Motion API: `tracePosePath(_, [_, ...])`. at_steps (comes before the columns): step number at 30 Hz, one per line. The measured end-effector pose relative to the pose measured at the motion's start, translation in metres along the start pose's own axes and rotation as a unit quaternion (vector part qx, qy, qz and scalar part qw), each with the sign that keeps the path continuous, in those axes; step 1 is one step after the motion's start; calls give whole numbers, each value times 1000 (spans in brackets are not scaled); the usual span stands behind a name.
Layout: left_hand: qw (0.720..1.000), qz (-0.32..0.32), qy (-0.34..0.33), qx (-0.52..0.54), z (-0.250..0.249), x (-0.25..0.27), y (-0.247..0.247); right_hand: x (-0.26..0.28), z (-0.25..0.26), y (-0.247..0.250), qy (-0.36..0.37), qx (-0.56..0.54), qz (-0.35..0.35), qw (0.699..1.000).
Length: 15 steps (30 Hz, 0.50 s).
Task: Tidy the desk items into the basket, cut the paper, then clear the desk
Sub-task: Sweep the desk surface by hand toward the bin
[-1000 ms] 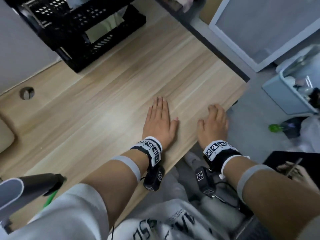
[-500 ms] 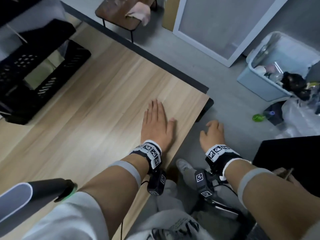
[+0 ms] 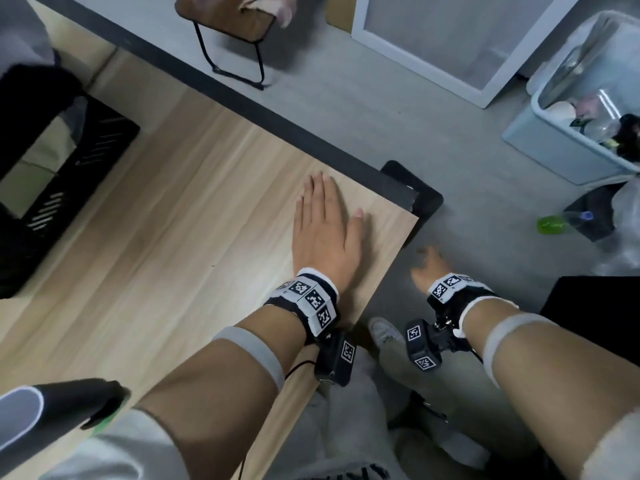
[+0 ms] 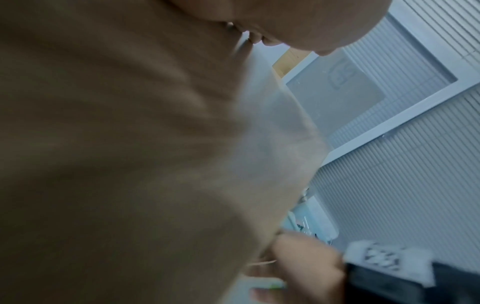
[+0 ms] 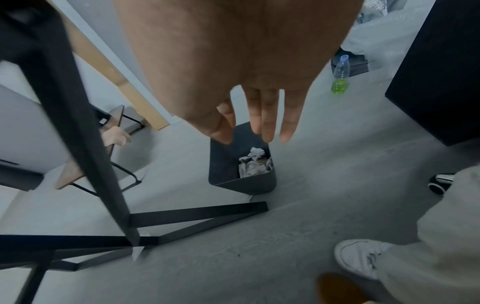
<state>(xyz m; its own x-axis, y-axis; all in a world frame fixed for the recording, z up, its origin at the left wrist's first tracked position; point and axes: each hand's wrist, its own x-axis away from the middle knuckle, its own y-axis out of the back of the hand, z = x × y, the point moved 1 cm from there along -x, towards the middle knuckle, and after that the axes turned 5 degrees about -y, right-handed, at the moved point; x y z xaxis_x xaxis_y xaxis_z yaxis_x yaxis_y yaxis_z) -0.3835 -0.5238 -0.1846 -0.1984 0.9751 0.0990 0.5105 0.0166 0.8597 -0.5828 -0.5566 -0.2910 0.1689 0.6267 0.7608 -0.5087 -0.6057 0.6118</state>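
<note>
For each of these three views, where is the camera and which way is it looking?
Head: above, looking down at desk and floor; both forearms, left hand flat, right hand off the edge.
Left wrist: under the palm, facing the wall; mostly blurred.
Right wrist: looking down past open fingers at bin.
Shared: green bottle, in head and right wrist.

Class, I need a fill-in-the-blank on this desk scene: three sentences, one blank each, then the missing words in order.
1. The left hand lies flat on the wooden ____.
2. The right hand hangs off the desk edge, above a dark bin that holds crumpled ____.
3. The bottle lying on the floor holds a ____ liquid.

Missing words: desk; paper; green
</note>
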Motion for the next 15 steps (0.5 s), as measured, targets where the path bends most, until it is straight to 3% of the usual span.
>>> tracePosePath(4, [998, -30, 26, 43, -8, -16, -8, -48, -4, -6, -4, 11, 49, 999])
tracePosePath(15, [968, -69, 33, 237, -44, -56, -19, -158, -15, -67, 24, -52, 88, 994])
